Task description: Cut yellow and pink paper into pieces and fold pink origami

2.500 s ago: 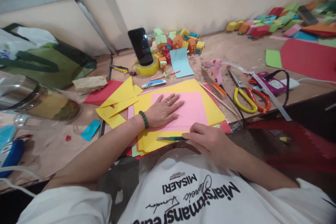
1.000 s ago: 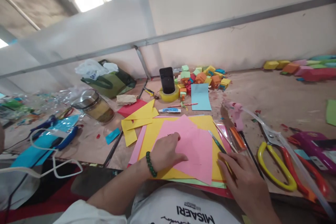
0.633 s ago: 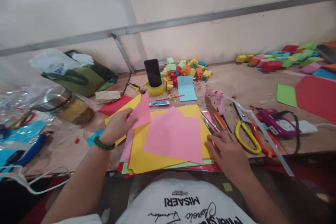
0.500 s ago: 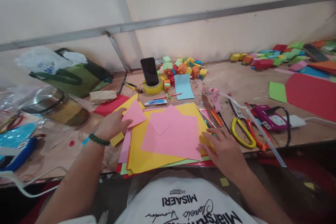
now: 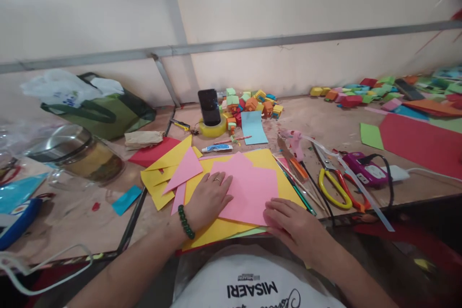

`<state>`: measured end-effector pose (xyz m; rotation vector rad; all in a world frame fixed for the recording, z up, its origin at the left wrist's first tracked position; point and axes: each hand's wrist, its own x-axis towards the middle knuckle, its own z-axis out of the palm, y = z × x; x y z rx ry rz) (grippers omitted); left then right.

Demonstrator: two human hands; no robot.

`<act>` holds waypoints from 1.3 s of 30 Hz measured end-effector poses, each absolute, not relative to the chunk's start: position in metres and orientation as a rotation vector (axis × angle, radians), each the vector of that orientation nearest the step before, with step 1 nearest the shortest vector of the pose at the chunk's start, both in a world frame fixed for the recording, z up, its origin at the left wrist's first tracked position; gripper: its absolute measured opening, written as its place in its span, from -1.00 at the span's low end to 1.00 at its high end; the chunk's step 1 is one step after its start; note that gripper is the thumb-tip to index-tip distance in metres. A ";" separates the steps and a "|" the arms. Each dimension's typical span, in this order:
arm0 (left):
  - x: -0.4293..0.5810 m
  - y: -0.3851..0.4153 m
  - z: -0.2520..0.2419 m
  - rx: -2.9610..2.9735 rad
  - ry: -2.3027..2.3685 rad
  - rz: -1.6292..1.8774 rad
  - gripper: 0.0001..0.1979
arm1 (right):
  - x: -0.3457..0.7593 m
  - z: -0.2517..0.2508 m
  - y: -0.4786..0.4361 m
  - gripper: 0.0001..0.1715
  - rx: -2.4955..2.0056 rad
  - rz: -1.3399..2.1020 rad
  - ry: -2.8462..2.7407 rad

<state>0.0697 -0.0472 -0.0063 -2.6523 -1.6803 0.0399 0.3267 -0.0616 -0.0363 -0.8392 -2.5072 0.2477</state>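
A folded pink paper sheet point(image 5: 250, 190) lies on a stack of yellow sheets point(image 5: 267, 161) at the table's near edge. My left hand point(image 5: 209, 198), with a green bead bracelet at the wrist, lies flat on the pink sheet's left side, fingers spread. The pink sheet's near right corner is under the fingers of my right hand point(image 5: 292, 224), which lie flat. A separate pink triangle point(image 5: 184, 171) rests to the left on yellow offcuts point(image 5: 160, 180).
Right of the stack lie thin sticks, yellow and orange scissors point(image 5: 334, 187), a pink glue gun point(image 5: 296, 142) and a purple device point(image 5: 363, 163). A phone point(image 5: 208, 106) stands on a tape roll beside paper cubes point(image 5: 252, 101). A glass jar point(image 5: 75, 159) and green bag point(image 5: 104, 110) sit left.
My left hand put the pink triangle down on the yellow offcuts at the left and came back flat onto the pink sheet. My right hand slid from the stack's right edge to the sheet's near corner.
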 end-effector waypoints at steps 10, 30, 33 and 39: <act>0.066 -0.056 0.027 -2.565 -1.872 -0.031 -0.67 | 0.352 -0.010 -0.058 -0.75 -0.741 0.421 -2.405; 0.061 -0.071 0.067 -2.574 -2.235 -1.268 -0.64 | 0.321 0.031 -0.010 -0.77 -0.965 0.676 -1.847; 0.053 -0.074 0.085 -2.452 -2.213 -1.353 -0.61 | 0.310 0.042 -0.008 -0.78 -0.887 0.626 -1.724; 0.037 -0.073 0.090 -2.458 -2.230 -1.377 -0.55 | 0.294 0.053 -0.004 -0.75 -0.846 0.718 -1.700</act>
